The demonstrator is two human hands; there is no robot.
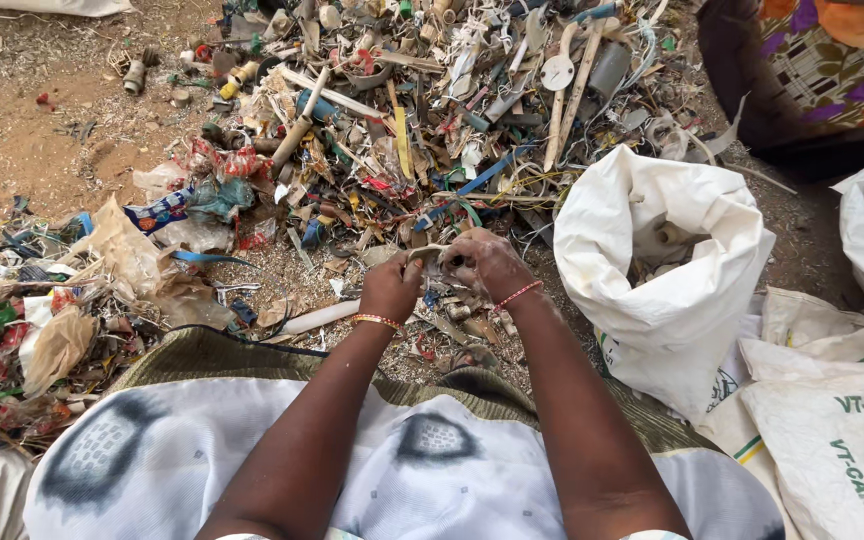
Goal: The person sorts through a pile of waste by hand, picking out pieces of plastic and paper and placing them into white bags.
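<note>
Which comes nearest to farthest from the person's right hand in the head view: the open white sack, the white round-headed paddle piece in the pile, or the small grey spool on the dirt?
From the right hand:
1. Open white sack, just to its right on the ground.
2. White round-headed paddle piece, up ahead in the scrap pile.
3. Small grey spool, far off to the upper left on the bare dirt.

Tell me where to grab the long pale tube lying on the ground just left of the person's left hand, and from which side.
Grip the pale tube near its bare middle, coming from above with fingers across its width. It lies flat and nearly level on the dirt, so a top-down pinch probably suits it. Its right end runs under the left hand, and scrap crowds the left end.
</note>
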